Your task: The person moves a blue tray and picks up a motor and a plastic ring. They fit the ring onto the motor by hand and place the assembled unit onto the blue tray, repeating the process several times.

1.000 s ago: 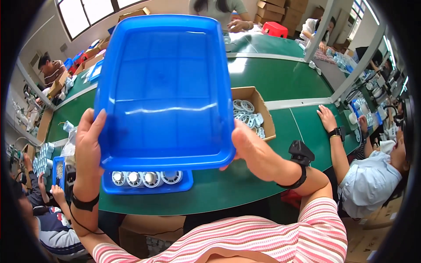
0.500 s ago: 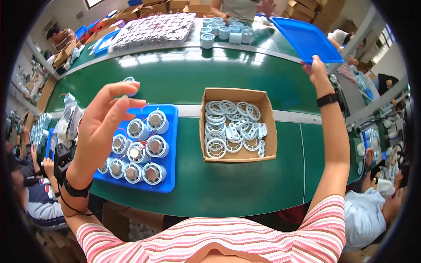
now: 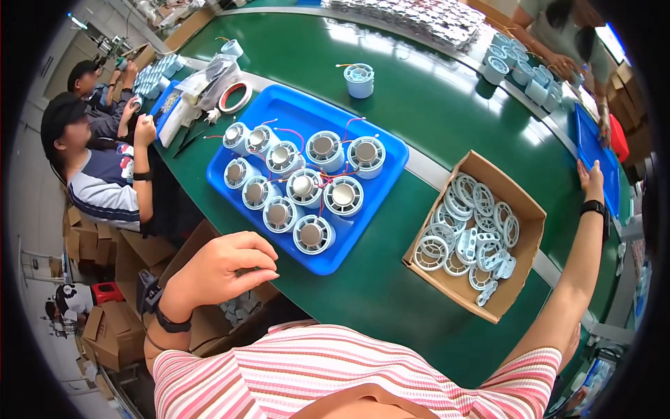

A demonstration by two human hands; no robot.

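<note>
My right hand [image 3: 592,181] stretches out to the far right, its fingers on the near edge of a blue plastic tray [image 3: 587,133] that shows no contents. My left hand [image 3: 234,269] hangs in front of the table edge, thumb and fingers apart, holding nothing. Just beyond it lies another blue tray [image 3: 387,140], loaded with several pale blue round housings [image 3: 314,234] with silvery discs on top and thin coloured wires. A cardboard box [image 3: 520,297] right of that tray contains pale blue rings [image 3: 430,253] and small link-shaped plastic parts [image 3: 466,244].
One lone housing [image 3: 359,80] stands on the green table beyond the loaded tray. A roll of tape [image 3: 235,98] and plastic bags [image 3: 209,77] lie left. Across the table, a person's hand [image 3: 604,129] is by the far tray, near a cluster of housings [image 3: 534,84]. Co-workers sit at left.
The view has swung left. My left hand has dropped from above the loaded tray to the table's near edge. The tray at my right hand now sits lower, close to the other person.
</note>
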